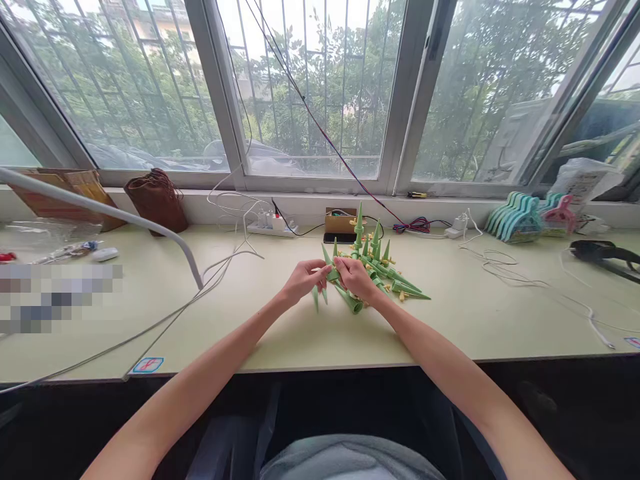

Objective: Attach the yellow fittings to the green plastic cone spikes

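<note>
Over the front left of a heap of green plastic cones [395,273], my two hands meet. My left hand [304,280] pinches a green cone-shaped piece [333,274] between thumb and fingers. Closed on the same piece from the other side is my right hand [355,278], its fingertips close to the left ones. Small yellow parts [402,297] stick out among the cones. A hollow green cone [355,306] lies just below my hands, its round mouth toward me. Several cones stand upright, the tallest green cone [359,223] at the back.
A small cardboard box [341,219] stands behind the heap. White cables [220,263] run across the left of the table, near a power strip [273,230]. Teal hangers [515,217] and a black strap-like object [607,255] lie at right. A brown pouch [156,200] leans by the window.
</note>
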A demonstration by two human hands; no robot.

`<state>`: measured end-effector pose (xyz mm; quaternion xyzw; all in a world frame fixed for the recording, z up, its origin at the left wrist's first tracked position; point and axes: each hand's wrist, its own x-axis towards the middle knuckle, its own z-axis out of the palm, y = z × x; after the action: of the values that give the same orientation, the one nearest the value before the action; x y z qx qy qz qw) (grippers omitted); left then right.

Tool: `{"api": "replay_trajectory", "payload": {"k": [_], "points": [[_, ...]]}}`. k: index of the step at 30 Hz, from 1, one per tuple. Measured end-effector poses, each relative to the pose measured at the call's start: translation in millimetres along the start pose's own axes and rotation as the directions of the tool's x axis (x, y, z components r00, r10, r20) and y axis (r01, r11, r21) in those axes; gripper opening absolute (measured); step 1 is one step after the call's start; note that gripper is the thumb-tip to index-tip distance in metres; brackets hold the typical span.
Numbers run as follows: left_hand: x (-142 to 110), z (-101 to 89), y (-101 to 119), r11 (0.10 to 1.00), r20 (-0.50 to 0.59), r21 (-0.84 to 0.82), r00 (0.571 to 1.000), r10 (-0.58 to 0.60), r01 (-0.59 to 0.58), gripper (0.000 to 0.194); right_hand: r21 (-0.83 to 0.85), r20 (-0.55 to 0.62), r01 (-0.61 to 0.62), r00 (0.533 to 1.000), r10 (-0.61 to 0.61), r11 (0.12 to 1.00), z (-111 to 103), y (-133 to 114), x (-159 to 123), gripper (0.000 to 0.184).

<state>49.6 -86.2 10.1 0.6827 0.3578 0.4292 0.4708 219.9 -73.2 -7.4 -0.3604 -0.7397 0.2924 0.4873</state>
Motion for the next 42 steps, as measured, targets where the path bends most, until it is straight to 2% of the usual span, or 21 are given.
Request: {"api": "replay_trajectory", "payload": {"k": [3, 6, 8, 11, 14, 16, 23, 30, 36, 42], "points": [[0, 1.8, -3, 0.986, -0.055, 0.14, 0.994, 0.096, -0.088, 0.039, -0.028, 0.015, -0.019, 1.0, 0.02, 0.999, -1, 0, 0, 0.047], [2, 1.7, -10, 0.939, -0.081, 0.274, 0.968, 0.237, -0.207, 0.036, -0.067, 0.002, -0.04, 0.999, 0.041, 0.997, -1, 1, 1, 0.049], [3, -0.1, -14, 0.867, -0.051, 0.397, 0.936, 0.348, -0.301, 0.031, -0.09, -0.003, -0.057, 0.998, 0.057, 0.994, -1, 1, 1, 0.05], [3, -4.1, -16, 0.702, 0.039, 0.56, 0.861, 0.507, -0.439, 0.025, -0.108, 0.007, -0.074, 0.997, 0.076, 0.991, -1, 0, 1, 0.05], [2, -5.7, -17, 0.614, 0.097, 0.611, 0.818, 0.568, -0.499, 0.023, -0.108, 0.005, -0.078, 0.997, 0.079, 0.991, -1, -2, 1, 0.049], [2, -4.4, -17, 0.632, 0.082, 0.602, 0.825, 0.559, -0.488, 0.024, -0.108, -0.001, -0.076, 0.997, 0.077, 0.991, -1, -1, 1, 0.049], [1, 3.8, -14, 0.82, -0.076, 0.481, 0.916, 0.393, -0.312, 0.03, -0.138, -0.013, -0.021, 1.0, 0.019, 0.99, -2, 6, 4, 0.047], [2, 5.4, -14, 0.939, -0.12, 0.266, 0.958, 0.259, -0.22, 0.032, -0.144, -0.003, 0.029, 1.0, -0.03, 0.989, -4, 10, 4, 0.047], [2, 4.2, -8, 0.99, -0.05, 0.057, 0.99, 0.133, -0.13, 0.035, -0.11, 0.026, 0.074, 0.997, -0.072, 0.991, -4, 8, 3, 0.048], [1, -2.5, -5, 0.993, 0.074, -0.114, 0.997, 0.017, -0.008, 0.036, -0.131, 0.047, 0.147, 0.989, -0.142, 0.98, -5, 6, 1, 0.047]]}}
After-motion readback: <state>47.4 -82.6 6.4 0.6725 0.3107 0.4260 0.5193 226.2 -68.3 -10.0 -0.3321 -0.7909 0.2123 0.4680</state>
